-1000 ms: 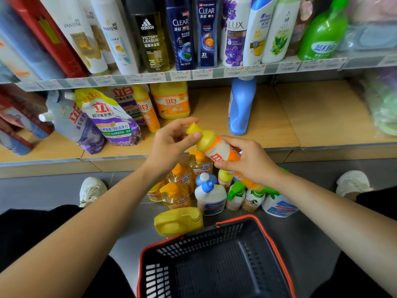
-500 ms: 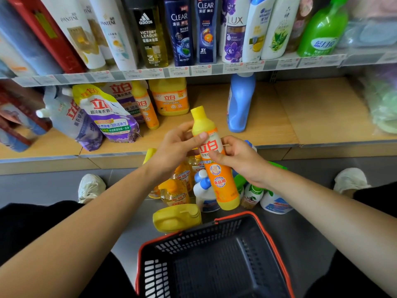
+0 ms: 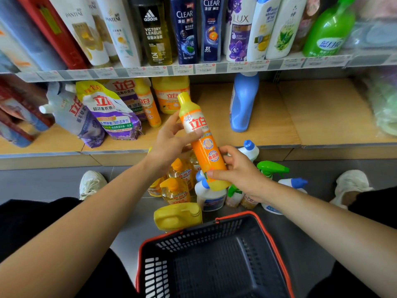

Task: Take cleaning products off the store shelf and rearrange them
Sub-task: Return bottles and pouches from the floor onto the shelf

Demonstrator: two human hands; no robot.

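Note:
An orange dish-soap bottle (image 3: 200, 138) with a yellow cap stands nearly upright in the air in front of the lower shelf (image 3: 268, 125). My left hand (image 3: 169, 143) grips its upper half from the left. My right hand (image 3: 238, 171) holds its lower end from the right. Below them, several cleaning products stand on the floor: yellow pump bottles (image 3: 175, 186), white bottles with blue caps (image 3: 209, 196), a green spray bottle (image 3: 271, 169) and a yellow jug (image 3: 178, 216) lying on its side.
A black basket with a red rim (image 3: 214, 261) sits on the floor in front of me. The lower shelf holds a blue bottle (image 3: 242, 104), detergent pouches (image 3: 107, 112) and orange bottles (image 3: 169, 93). Shampoo bottles (image 3: 187, 29) line the upper shelf. My shoes (image 3: 91, 183) flank the pile.
The orange bottle went from lying tilted across my hands to nearly upright and rose slightly. My left hand moved from the cap down to its upper body; my right hand slid to the base.

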